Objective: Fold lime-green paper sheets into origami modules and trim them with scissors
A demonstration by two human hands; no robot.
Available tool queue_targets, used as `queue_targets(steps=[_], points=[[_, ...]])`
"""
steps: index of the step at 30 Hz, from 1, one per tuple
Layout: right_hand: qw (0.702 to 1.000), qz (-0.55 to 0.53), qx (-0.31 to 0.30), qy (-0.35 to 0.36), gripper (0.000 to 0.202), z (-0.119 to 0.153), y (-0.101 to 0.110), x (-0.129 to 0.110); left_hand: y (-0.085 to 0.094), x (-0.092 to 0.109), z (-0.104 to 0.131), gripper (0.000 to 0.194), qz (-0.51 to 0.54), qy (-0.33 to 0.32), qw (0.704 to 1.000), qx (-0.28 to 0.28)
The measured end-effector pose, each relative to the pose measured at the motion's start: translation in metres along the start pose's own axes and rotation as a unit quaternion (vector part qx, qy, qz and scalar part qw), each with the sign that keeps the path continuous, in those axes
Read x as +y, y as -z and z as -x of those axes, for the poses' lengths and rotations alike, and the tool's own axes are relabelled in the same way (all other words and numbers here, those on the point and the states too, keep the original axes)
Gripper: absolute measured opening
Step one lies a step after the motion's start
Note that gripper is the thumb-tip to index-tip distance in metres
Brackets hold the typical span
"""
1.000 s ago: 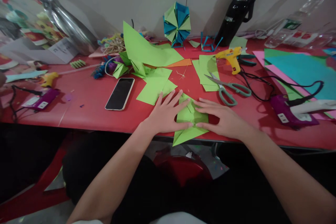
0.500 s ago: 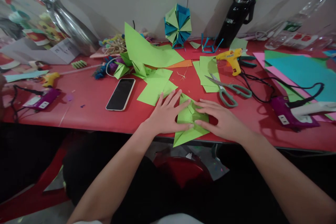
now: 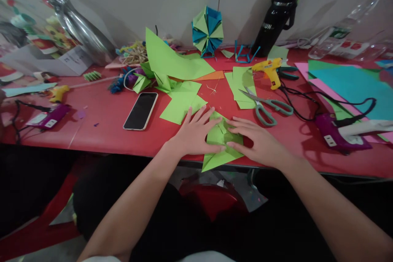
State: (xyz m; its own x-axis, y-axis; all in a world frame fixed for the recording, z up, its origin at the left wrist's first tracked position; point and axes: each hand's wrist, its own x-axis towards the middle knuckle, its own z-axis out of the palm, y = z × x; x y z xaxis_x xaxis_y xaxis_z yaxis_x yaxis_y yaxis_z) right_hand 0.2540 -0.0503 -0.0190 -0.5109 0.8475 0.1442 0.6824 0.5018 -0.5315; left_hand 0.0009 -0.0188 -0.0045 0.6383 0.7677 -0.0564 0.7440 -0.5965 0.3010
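Across a crowded red table [image 3: 101,143], you bend to a piece of paper craft, a curled lime-green sheet [image 3: 175,59] arching beyond your fingers. Your left hand [image 3: 195,133] lies palm down, fingers fanned wide and thumb well apart, gripping nothing, its index fingertip and thumb resting on the work. Your right hand [image 3: 259,141] faces it, also open, fingers close together and gently curved, thumb tip near the left one, nothing held. Between them, at the table's front edge, sits the folded green paper [image 3: 217,135], its near corner jutting past the rim. The scissors [image 3: 258,99] lie just beyond your right hand, touching neither hand. The step looks like flattening a fold: slide that corner fully onto the tabletop for firm backing, pin one side lightly, line up the edges, then press outward from the middle so the crease stays straight.
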Motion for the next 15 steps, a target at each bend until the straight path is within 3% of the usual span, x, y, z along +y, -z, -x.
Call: queue_targets(steps=[15], points=[[1.000, -0.017, 0.019, 0.008, 0.029, -0.0040, 0.0013, 0.0017, 0.0015, -0.0005, 0.0002, 0.097, 0.008, 0.002, 1.000, -0.003]])
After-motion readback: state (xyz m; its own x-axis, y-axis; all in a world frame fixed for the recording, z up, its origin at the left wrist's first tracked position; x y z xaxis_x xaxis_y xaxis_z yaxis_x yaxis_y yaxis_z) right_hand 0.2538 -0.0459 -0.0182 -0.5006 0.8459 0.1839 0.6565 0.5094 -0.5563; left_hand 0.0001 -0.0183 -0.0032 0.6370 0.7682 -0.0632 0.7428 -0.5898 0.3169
